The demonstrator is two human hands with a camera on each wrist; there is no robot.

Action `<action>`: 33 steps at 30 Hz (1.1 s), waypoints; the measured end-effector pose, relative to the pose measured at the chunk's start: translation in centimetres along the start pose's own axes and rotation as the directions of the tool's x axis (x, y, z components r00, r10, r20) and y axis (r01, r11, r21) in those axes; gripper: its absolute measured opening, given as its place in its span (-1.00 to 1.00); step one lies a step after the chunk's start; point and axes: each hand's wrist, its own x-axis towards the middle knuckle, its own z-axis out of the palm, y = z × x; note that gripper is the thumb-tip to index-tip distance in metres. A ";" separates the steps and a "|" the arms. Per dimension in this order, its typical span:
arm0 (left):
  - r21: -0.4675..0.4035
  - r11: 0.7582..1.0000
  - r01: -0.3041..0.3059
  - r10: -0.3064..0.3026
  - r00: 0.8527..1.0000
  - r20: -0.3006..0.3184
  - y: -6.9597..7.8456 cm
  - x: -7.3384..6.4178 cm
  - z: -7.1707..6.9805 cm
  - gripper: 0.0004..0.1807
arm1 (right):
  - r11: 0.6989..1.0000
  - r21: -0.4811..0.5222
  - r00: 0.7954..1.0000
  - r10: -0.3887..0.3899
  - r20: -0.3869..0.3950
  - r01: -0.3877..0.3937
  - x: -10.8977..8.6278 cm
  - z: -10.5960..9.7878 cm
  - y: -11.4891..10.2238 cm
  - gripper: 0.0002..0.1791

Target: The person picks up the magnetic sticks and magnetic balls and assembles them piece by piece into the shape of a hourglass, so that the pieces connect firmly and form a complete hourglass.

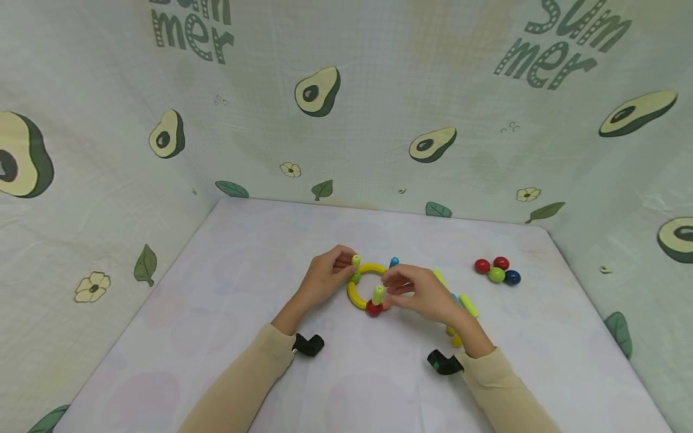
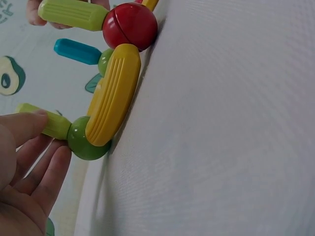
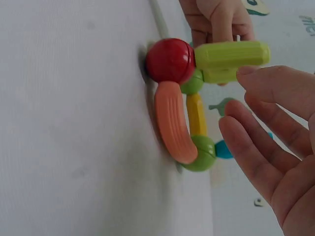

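A ring of curved sticks and balls lies on the table, two yellow curved sticks [image 1: 354, 297] and an orange curved stick [image 3: 173, 123] among its sides. On its left, my left hand [image 1: 326, 274] pinches a light green stick [image 2: 57, 124] that stands up from a green ball [image 2: 82, 139]. The near corner is a red ball [image 1: 373, 308] with another light green stick [image 1: 378, 294] upright on it. My right hand [image 1: 419, 293] is beside that stick, fingers loosely spread, thumb tip overlapping it in the right wrist view. A blue stick [image 1: 394, 262] rises from the far corner.
Loose balls, two red [image 1: 482, 266], one green [image 1: 496, 275] and one dark blue [image 1: 512, 277], sit together at the right. Several loose sticks, light green [image 1: 468, 305] and yellow [image 1: 456, 341] among them, lie around and partly behind my right forearm. Patterned cloth walls surround the table.
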 end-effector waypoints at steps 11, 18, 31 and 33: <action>0.018 1.000 0.012 -0.012 1.000 -0.014 0.2 0.0 0.2 -0.71 | 0.958 -0.252 0.989 0.115 -0.090 -0.135 -3.9 -7.7 2.8 -0.63; 0.016 1.000 0.007 -0.007 1.000 -0.017 0.1 -0.1 0.2 -0.71 | 0.870 -0.428 0.969 0.199 -0.145 -0.242 -5.3 -12.1 5.7 -0.59; 0.005 1.000 0.008 -0.008 1.000 -0.004 0.0 0.0 0.2 -0.71 | 0.781 -0.538 0.947 0.287 -0.142 -0.317 -5.4 -14.7 9.9 -0.56; 0.007 1.000 0.007 -0.007 1.000 -0.005 0.0 0.0 0.2 -0.71 | 0.773 -0.552 0.949 0.283 -0.141 -0.312 -5.3 -14.6 10.1 -0.58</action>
